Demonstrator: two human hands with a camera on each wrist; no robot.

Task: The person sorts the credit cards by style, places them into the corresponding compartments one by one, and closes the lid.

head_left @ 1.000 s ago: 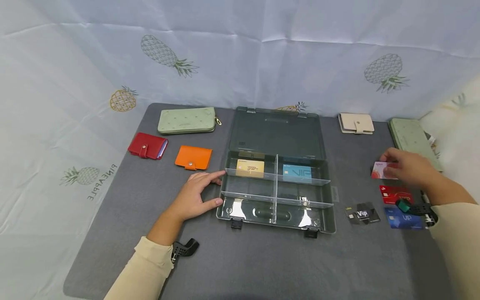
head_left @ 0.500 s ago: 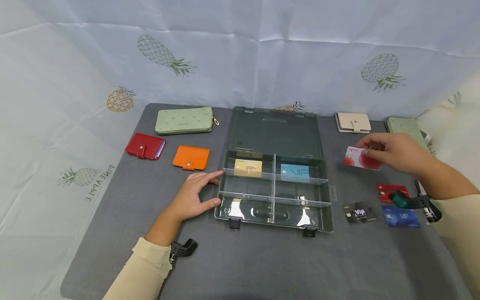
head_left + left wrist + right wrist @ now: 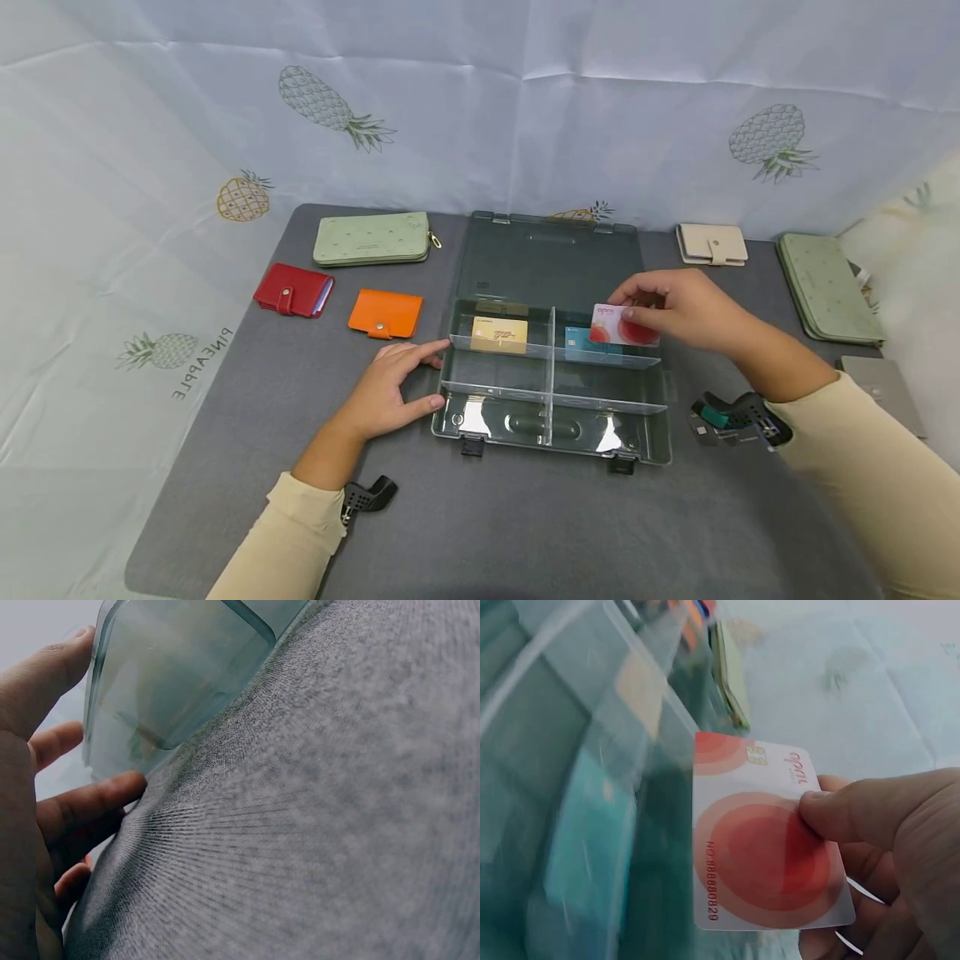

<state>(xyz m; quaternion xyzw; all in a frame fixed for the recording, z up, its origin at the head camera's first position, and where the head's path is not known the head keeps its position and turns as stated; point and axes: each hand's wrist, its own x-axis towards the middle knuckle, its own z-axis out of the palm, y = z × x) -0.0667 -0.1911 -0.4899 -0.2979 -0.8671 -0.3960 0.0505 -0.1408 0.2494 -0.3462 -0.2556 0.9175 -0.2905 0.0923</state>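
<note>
Pink-and-red chip card pinched by thumb and fingers of right hand, held over the back-right compartment of the open green organizer box, above a blue VIP card. Left hand relaxed, fingers straight, touching the box's left wall on the grey counter.

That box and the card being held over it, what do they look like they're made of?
The box looks like clear, green-tinted hard plastic: the mat shows through its glossy walls and dividers. The card pinched by the right hand seems thin stiff plastic, smooth, with printed red circles and a chip.
</note>
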